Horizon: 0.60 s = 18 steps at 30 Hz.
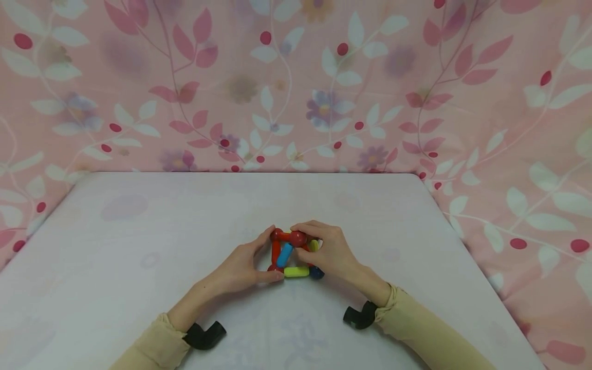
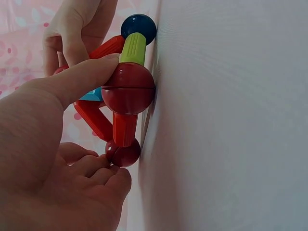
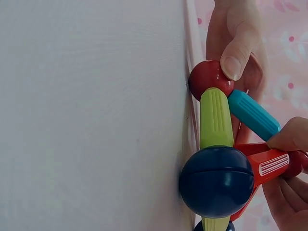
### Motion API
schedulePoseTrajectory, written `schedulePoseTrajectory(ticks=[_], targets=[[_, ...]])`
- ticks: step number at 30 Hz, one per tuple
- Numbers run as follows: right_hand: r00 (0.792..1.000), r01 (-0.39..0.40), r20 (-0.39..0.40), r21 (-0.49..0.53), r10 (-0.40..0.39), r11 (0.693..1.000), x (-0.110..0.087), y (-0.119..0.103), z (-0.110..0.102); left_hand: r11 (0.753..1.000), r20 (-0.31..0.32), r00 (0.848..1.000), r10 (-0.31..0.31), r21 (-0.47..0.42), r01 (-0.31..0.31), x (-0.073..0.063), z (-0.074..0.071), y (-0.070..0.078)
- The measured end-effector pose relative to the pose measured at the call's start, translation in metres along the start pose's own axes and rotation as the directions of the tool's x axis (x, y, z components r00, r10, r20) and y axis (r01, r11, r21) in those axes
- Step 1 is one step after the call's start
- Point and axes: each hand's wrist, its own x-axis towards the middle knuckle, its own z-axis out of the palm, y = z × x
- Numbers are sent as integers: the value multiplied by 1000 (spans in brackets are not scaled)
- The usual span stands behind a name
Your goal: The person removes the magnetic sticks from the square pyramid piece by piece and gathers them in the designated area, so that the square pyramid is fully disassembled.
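Observation:
A construction of magnetic rods and balls stands on the white table between both hands. Its front edge is a yellow-green rod (image 1: 296,272) joining a red ball (image 2: 128,89) to a dark blue ball (image 3: 216,182). A light blue rod (image 1: 284,255) slants up from that front red ball to a raised red ball (image 1: 298,238). My left hand (image 1: 242,264) holds the left side, thumb on the front red ball and fingertips at the rear red ball (image 2: 123,153). With thumb and fingers, my right hand (image 1: 335,252) pinches the raised red ball, partly covering the right side.
The white-covered table (image 1: 139,221) extends around the construction. Behind it hangs a pink floral curtain (image 1: 296,103), which continues on both sides. Black curved pieces (image 1: 205,336) sit at both wrists, beside the beige sleeves (image 1: 416,324).

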Motion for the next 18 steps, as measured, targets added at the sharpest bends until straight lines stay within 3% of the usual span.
schedulePoseTrajectory(ticks=[10, 18], targets=[[997, -61, 56, 93, 56, 994, 0, 3, -3, 1000, -4, 1000, -14, -6, 14, -1, 0, 1], [988, -98, 130, 105, 84, 990, 4, 6, -21, 1000, 0, 1000, -22, 0, 22, 0, 1, 0]])
